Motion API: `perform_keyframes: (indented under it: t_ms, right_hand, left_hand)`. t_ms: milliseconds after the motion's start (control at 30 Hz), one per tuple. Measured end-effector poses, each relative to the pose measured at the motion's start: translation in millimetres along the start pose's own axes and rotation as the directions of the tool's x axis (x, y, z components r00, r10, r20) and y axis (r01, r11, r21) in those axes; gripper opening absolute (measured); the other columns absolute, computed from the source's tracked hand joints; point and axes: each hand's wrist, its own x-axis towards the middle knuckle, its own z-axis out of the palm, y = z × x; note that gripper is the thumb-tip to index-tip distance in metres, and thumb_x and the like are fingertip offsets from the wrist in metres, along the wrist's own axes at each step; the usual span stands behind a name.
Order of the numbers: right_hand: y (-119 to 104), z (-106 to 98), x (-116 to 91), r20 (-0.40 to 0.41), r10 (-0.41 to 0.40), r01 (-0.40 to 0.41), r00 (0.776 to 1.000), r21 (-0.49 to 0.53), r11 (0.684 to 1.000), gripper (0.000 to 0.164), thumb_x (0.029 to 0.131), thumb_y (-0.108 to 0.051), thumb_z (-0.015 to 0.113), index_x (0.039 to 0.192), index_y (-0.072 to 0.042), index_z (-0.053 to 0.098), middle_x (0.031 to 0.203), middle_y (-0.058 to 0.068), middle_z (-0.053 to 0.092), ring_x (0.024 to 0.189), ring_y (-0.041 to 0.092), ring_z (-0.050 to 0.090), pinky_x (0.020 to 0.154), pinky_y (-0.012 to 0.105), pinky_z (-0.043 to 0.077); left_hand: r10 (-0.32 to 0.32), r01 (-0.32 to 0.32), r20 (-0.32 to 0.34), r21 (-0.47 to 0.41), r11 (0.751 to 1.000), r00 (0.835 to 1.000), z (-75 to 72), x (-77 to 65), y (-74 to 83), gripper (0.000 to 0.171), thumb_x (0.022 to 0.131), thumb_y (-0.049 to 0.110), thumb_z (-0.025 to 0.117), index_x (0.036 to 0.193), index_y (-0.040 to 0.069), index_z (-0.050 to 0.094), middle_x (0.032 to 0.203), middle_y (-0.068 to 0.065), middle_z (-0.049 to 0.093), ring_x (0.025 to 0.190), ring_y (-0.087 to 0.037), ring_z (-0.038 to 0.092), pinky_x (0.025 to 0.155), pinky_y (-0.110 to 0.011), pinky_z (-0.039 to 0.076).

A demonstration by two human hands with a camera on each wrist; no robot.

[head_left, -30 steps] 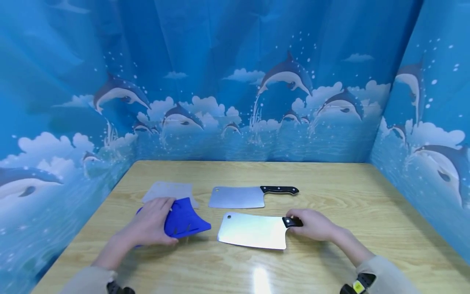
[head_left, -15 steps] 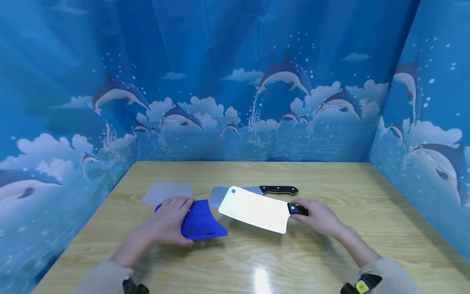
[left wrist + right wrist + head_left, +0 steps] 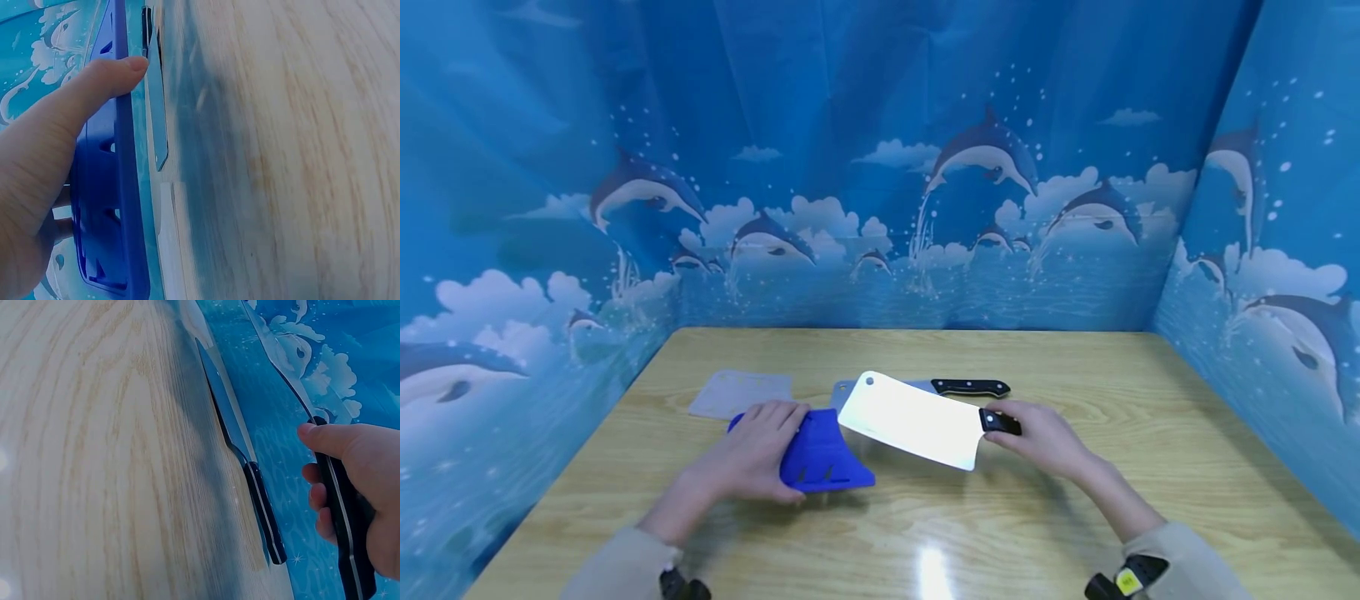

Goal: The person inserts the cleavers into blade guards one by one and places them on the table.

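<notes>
In the head view my left hand [image 3: 756, 454] grips a blue slotted plastic piece [image 3: 823, 467] with a curved-in side edge. The left wrist view shows the thumb over the near face of this blue piece [image 3: 100, 169] and the fingers behind it. My right hand [image 3: 1037, 437] holds a cleaver by its black handle [image 3: 1003, 423]; its bright blade [image 3: 910, 421] is raised and points left, with the corner overlapping the blue piece's upper edge in this view. Behind that blade a second cleaver [image 3: 970, 387] lies on the table, its blade mostly hidden.
A thin translucent white sheet [image 3: 741, 393] lies on the wooden table [image 3: 1075, 367] at the back left, behind my left hand. A blue dolphin-print curtain [image 3: 880, 167] surrounds the back and sides of the table.
The right hand has lifted its cleaver, tilting the blade tip up, over the lying cleaver. The left hand has moved right with the blue piece, toward the blade, uncovering more of the white sheet.
</notes>
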Motion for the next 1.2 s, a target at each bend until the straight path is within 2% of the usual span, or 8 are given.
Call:
perform_keyframes:
  t_ms: [267,467,633,833,1033,1200]
  right_hand:
    - [-5.6,-0.6,1.3,-0.049,-0.06,0.053,0.997,-0.132,0.99,0.042,0.081,-0.026,0.07,0.118,-0.007,0.062,0.103,0.011,0.066,0.088,0.027,0.063,0.067,0.041,0.051]
    - [-10.7,-0.7,2.5,-0.086,-0.107,0.084,0.991,-0.24,0.967,0.045,0.078,-0.026,0.073,0.117,-0.007,0.063,0.097,0.011,0.067,0.083,0.027,0.064,0.062,0.04,0.052]
    - [-11.0,0.0,2.8,-0.116,-0.16,0.128,0.98,-0.241,0.962,0.044,0.076,-0.024,0.075,0.114,-0.005,0.064,0.089,0.01,0.068,0.074,0.023,0.065,0.057,0.035,0.051]
    - [-5.3,-3.4,1.2,-0.084,-0.212,0.188,0.974,-0.231,0.955,0.043,0.076,-0.019,0.075,0.114,-0.002,0.063,0.09,0.013,0.068,0.076,0.024,0.066,0.062,0.035,0.054]
    - [-1.1,-5.3,-2.9,-0.039,-0.334,0.316,0.942,-0.229,0.921,0.04,0.075,-0.016,0.076,0.11,-0.004,0.063,0.089,0.01,0.068,0.074,0.02,0.066,0.057,0.029,0.052]
    - [0.4,-7.0,-8.5,-0.017,-0.372,0.362,0.928,-0.189,0.913,0.04,0.074,-0.012,0.076,0.111,-0.001,0.063,0.092,0.011,0.068,0.075,0.02,0.066,0.059,0.028,0.053]
  left_hand:
    - [0.01,-0.009,-0.021,0.047,0.999,1.0,3.2,4.3,2.1,0.113,0.051,0.066,0.072,0.134,-0.006,0.041,0.123,-0.016,0.051,0.112,-0.031,0.046,0.094,-0.05,0.037]
    - [0.006,-0.005,-0.049,0.032,0.999,0.999,4.9,9.7,3.6,0.111,0.055,0.066,0.072,0.135,-0.005,0.041,0.125,-0.017,0.05,0.113,-0.032,0.047,0.092,-0.052,0.038]
    - [-0.019,0.019,-0.057,0.01,1.0,0.998,6.5,12.3,3.4,0.11,0.056,0.065,0.073,0.136,-0.003,0.041,0.128,-0.017,0.05,0.115,-0.033,0.046,0.091,-0.052,0.039]
    - [-0.012,0.012,-0.051,0.004,1.0,0.999,8.6,12.7,4.1,0.11,0.054,0.066,0.072,0.136,-0.002,0.042,0.128,-0.016,0.05,0.114,-0.032,0.047,0.091,-0.051,0.04]
    - [-0.032,0.032,-0.039,0.001,0.999,0.999,5.4,12.8,1.4,0.111,0.053,0.066,0.073,0.137,0.0,0.042,0.129,-0.016,0.05,0.115,-0.032,0.047,0.092,-0.05,0.039]
    - [0.006,-0.007,-0.008,-0.015,1.0,1.0,1.5,11.5,1.7,0.111,0.053,0.066,0.072,0.137,0.0,0.041,0.13,-0.016,0.049,0.116,-0.032,0.046,0.093,-0.051,0.038]
